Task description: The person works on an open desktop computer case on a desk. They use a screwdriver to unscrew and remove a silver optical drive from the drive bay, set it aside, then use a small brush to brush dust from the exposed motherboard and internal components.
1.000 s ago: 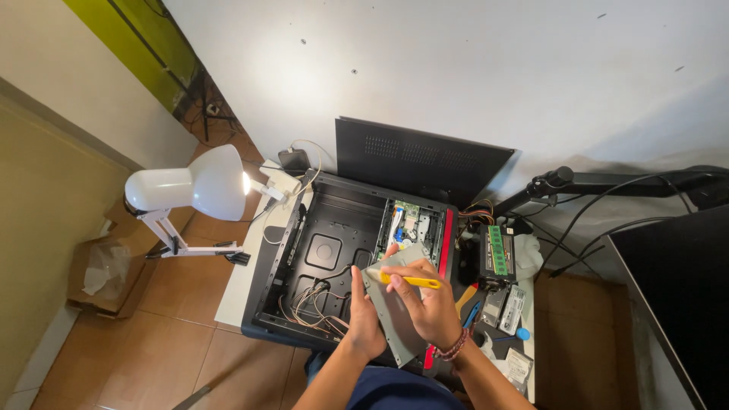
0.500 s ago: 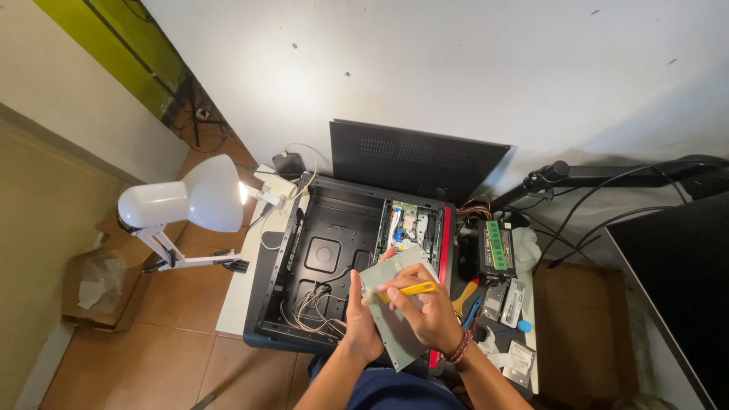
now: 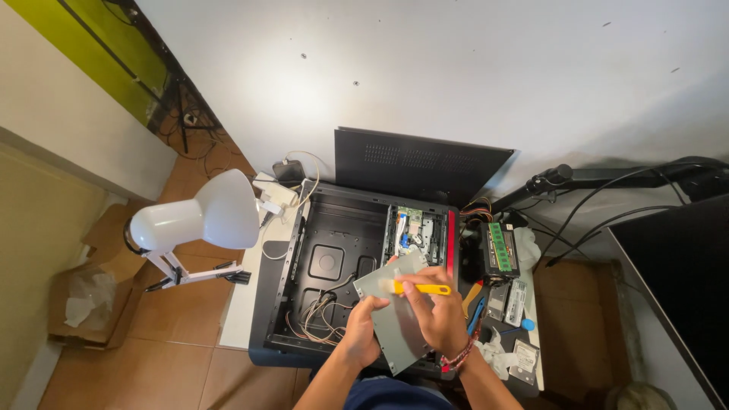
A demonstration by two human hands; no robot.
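Left hand (image 3: pixel 363 328) grips grey metal plate (image 3: pixel 395 326) from below, over open case (image 3: pixel 342 266). Right hand (image 3: pixel 433 307) closed on yellow brush (image 3: pixel 421 288), bristles on plate's upper end.

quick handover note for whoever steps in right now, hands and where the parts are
Left hand: grips the lower left edge of the grey metal plate, held tilted over the open black computer case.
Right hand: fingers hold a yellow-handled brush with its tip on the plate's upper part.
Nearby: case side panel leans on the wall; green memory stick and small parts lie right of the case; white lamp to the left.
Done: case is open, plate out. Left: plate not mounted; loose wires in the case.
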